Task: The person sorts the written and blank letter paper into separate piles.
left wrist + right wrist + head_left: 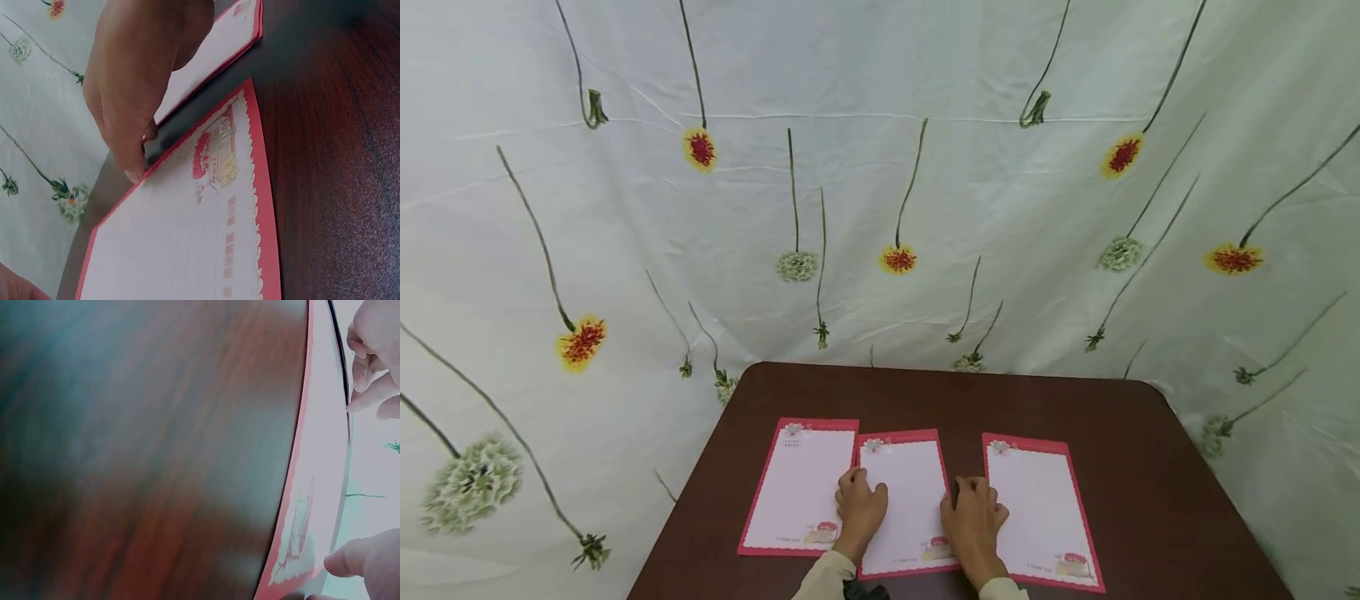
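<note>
Three sheets of decorated letter paper with red borders lie on the dark table. My left hand [860, 512] is at the left edge of the middle sheet [902, 508], its fingers bent and pinching that edge. On the opposite edge, my right hand [973, 525] pinches the same sheet between thumb and fingers. The left sheet [797, 492] lies close beside my left hand. Right of my right hand is the right sheet [1037, 508]. In the left wrist view, fingertips of the left hand [134, 94] meet the paper's edge. The right wrist view shows the right thumb [350, 557] against the paper.
The brown wooden table [1150, 467] extends beyond the sheets on both sides and behind them. A pale cloth [850, 83] printed with flowers hangs behind the table. Below the left sleeve cuff [827, 575] is a small black object [865, 592].
</note>
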Demonstrator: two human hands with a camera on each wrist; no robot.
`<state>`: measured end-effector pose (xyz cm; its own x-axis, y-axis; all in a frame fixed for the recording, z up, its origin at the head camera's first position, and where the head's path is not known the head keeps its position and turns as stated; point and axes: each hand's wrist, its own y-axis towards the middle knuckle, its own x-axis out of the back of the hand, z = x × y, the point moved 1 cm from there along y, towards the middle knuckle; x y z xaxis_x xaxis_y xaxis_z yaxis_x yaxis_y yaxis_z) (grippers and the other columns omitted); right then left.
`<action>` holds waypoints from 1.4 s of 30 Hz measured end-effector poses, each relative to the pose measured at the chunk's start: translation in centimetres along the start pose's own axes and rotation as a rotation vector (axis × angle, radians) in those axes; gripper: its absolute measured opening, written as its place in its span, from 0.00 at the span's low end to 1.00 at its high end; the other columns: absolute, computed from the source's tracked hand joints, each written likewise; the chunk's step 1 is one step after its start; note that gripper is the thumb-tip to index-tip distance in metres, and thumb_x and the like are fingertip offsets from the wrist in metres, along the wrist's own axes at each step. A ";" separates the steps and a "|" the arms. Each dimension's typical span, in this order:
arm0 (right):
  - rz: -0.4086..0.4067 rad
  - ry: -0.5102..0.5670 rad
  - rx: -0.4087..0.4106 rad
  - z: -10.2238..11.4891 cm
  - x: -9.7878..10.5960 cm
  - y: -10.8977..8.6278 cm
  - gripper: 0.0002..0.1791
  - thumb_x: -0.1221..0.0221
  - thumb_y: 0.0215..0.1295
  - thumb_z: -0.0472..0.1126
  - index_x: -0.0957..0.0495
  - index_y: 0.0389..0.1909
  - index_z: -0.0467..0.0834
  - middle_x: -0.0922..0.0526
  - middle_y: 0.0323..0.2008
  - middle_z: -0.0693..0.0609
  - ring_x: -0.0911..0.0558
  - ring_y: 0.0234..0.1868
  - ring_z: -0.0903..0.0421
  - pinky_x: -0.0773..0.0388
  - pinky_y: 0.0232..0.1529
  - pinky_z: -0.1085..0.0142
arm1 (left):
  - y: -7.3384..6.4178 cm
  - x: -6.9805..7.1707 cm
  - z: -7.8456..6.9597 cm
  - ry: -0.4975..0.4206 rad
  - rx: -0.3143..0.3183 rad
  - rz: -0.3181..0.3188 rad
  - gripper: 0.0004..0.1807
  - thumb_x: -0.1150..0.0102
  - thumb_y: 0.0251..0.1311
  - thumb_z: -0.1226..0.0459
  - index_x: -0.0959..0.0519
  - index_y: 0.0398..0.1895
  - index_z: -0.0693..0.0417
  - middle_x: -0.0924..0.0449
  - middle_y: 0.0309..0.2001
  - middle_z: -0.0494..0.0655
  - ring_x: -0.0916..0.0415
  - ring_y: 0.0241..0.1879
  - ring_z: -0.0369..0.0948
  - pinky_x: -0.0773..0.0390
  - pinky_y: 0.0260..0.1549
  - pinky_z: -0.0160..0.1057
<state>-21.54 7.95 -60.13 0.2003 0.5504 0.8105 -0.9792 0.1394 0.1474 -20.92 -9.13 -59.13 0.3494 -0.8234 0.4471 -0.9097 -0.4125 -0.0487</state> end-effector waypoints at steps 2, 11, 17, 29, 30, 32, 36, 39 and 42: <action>-0.008 0.005 -0.006 -0.1 0.1 -0.2 0.21 0.33 0.65 0.41 0.16 0.54 0.34 0.22 0.53 0.36 0.26 0.57 0.36 0.36 0.48 0.39 | -0.3 -0.1 -0.1 0.000 0.009 -0.012 0.29 0.46 0.62 0.67 0.29 0.63 0.82 0.37 0.65 0.73 0.44 0.68 0.70 0.46 0.62 0.72; -0.024 0.011 -0.020 -0.8 0.1 -0.8 0.19 0.29 0.61 0.41 0.17 0.50 0.36 0.23 0.50 0.36 0.25 0.55 0.37 0.37 0.47 0.40 | -1.1 -0.6 -0.5 0.039 0.006 -0.035 0.28 0.39 0.60 0.69 0.27 0.61 0.80 0.34 0.64 0.70 0.40 0.65 0.68 0.41 0.58 0.71; -0.053 -0.014 -0.022 -0.7 0.6 -0.6 0.16 0.30 0.58 0.38 0.19 0.44 0.35 0.23 0.47 0.35 0.25 0.51 0.35 0.36 0.44 0.41 | -1.0 -0.7 -0.5 0.006 -0.015 -0.034 0.28 0.42 0.59 0.69 0.26 0.60 0.80 0.34 0.64 0.70 0.41 0.65 0.69 0.43 0.57 0.71; -0.054 -0.012 -0.052 -0.1 0.5 -0.4 0.15 0.31 0.57 0.37 0.19 0.41 0.31 0.23 0.41 0.36 0.25 0.48 0.35 0.36 0.44 0.40 | -0.4 -0.5 -0.6 -0.009 0.047 0.009 0.26 0.44 0.62 0.67 0.26 0.60 0.78 0.35 0.66 0.71 0.43 0.67 0.69 0.43 0.63 0.71; -0.053 -0.012 -0.051 -0.1 0.4 -0.3 0.16 0.31 0.57 0.37 0.19 0.42 0.31 0.23 0.41 0.36 0.25 0.48 0.35 0.36 0.44 0.41 | -0.3 -0.4 -0.5 -0.016 0.048 0.006 0.26 0.44 0.62 0.67 0.26 0.61 0.78 0.36 0.66 0.71 0.43 0.67 0.69 0.43 0.63 0.71; -0.056 -0.012 -0.053 0.1 0.3 -0.2 0.16 0.31 0.58 0.37 0.20 0.43 0.31 0.23 0.42 0.36 0.24 0.48 0.36 0.36 0.45 0.41 | -0.3 -0.1 -0.6 -0.017 0.048 0.005 0.26 0.43 0.63 0.68 0.26 0.62 0.78 0.36 0.66 0.71 0.43 0.67 0.69 0.44 0.62 0.72; -0.066 -0.009 -0.057 0.2 0.2 -0.2 0.16 0.31 0.58 0.36 0.19 0.44 0.31 0.24 0.42 0.36 0.25 0.48 0.36 0.36 0.45 0.41 | -0.1 0.1 -0.8 -0.008 0.046 0.017 0.26 0.43 0.64 0.67 0.26 0.63 0.77 0.36 0.67 0.71 0.43 0.68 0.68 0.44 0.63 0.72; -0.066 0.006 -0.059 0.4 0.2 -0.2 0.15 0.32 0.58 0.34 0.19 0.44 0.30 0.24 0.42 0.35 0.25 0.48 0.36 0.37 0.45 0.40 | -0.1 0.2 -0.9 -0.015 0.058 0.024 0.26 0.43 0.65 0.67 0.26 0.63 0.76 0.36 0.67 0.71 0.43 0.68 0.69 0.44 0.63 0.72; -0.056 0.020 -0.073 0.5 0.3 -0.3 0.15 0.32 0.59 0.33 0.19 0.44 0.30 0.24 0.42 0.35 0.25 0.49 0.36 0.37 0.46 0.40 | -0.1 0.1 -0.9 -0.047 0.066 0.018 0.26 0.44 0.64 0.67 0.25 0.61 0.77 0.36 0.66 0.72 0.44 0.68 0.70 0.44 0.63 0.73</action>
<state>-21.22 7.68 -59.68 0.2560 0.5566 0.7903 -0.9617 0.2295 0.1498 -20.99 -8.87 -58.26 0.3451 -0.8475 0.4034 -0.8995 -0.4213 -0.1155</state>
